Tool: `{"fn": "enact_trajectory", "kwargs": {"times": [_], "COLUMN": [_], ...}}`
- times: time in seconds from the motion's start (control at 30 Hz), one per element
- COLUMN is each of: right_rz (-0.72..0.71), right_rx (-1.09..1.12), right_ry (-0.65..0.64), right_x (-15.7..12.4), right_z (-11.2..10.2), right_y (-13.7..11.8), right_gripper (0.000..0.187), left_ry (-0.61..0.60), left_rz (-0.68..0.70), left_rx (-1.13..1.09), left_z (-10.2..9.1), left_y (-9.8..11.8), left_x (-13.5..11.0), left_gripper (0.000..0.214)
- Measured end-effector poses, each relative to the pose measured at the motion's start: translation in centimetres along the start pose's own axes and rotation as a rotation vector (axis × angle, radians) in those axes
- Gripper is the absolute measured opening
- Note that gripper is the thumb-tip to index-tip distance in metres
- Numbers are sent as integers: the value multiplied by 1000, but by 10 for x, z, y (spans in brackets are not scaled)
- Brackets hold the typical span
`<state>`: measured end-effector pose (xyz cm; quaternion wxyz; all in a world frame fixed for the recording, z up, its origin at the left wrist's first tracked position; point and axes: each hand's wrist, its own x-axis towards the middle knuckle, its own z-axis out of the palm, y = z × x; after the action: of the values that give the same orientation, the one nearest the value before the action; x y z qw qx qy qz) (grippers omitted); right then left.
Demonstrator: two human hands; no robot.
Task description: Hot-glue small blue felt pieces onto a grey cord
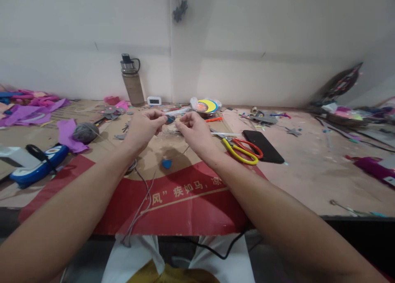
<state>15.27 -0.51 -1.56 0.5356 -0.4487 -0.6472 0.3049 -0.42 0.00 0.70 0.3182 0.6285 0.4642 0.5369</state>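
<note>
Above the middle of the work surface, my left hand (144, 127) pinches a small dark blue piece (170, 118) between thumb and fingertips. Close beside it, my right hand (195, 131) is also closed in a pinch; what its fingertips hold is too small to make out. Below the hands, another small blue piece (167, 164) lies on the brown-and-red cardboard sheet (191, 213). Loose grey cords (145, 196) trail over the sheet's front edge near my left forearm. Scissors (242, 150) with red and yellow handles rest right of my right hand.
A black phone (263, 146) lies beyond the scissors. To the left are a ball of grey yarn (85, 132), purple felt scraps (33, 113) and a blue-and-white device (40, 167). A water bottle (132, 83) and small white clock (154, 101) stand by the wall.
</note>
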Motion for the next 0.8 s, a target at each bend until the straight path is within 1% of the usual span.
{"fn": "enact_trajectory", "kwargs": {"times": [0.03,0.1,0.2,0.27,0.37,0.43,0.5,0.53,0.57,0.63,0.67,0.7,0.73,0.8], "right_rz": [-11,-32,-75,-139,-292,-392,-446,-438,-407,-275,-201,-131,-59,65], "right_rx": [14,41,23,-35,-177,-284,-371,-406,-443,-539,-614,-699,-783,-886], "right_ry": [-22,-79,-155,-189,-221,-277,-345,-356,-336,-214,-140,-93,-127,-243], "right_x": [-1,-2,-6,-10,-18,-21,-20,-18,-15,-6,-1,4,7,12], "right_z": [1,4,8,10,12,12,7,2,-6,-24,-34,-43,-51,-59], "right_y": [0,1,4,7,8,5,2,0,-1,-2,0,4,8,20], "right_gripper": [15,17,15,15,15,18,22,25,30,36,37,37,38,36], "left_ry": [18,54,73,63,35,38,59,73,87,122,142,157,169,185], "left_rz": [-11,-36,-89,-134,-197,-201,-179,-165,-154,-140,-137,-138,-141,-149], "left_rx": [-16,-59,-145,-216,-313,-370,-423,-444,-457,-466,-467,-467,-466,-463], "left_z": [0,1,1,1,0,-1,-3,-5,-6,-10,-11,-13,-14,-16], "left_y": [-1,-2,1,3,3,1,-2,-3,-4,-5,-6,-6,-6,-7], "left_x": [1,1,1,0,1,3,6,8,9,12,13,14,15,16], "left_gripper": [9,9,10,12,10,8,8,8,8,9,9,8,8,7]}}
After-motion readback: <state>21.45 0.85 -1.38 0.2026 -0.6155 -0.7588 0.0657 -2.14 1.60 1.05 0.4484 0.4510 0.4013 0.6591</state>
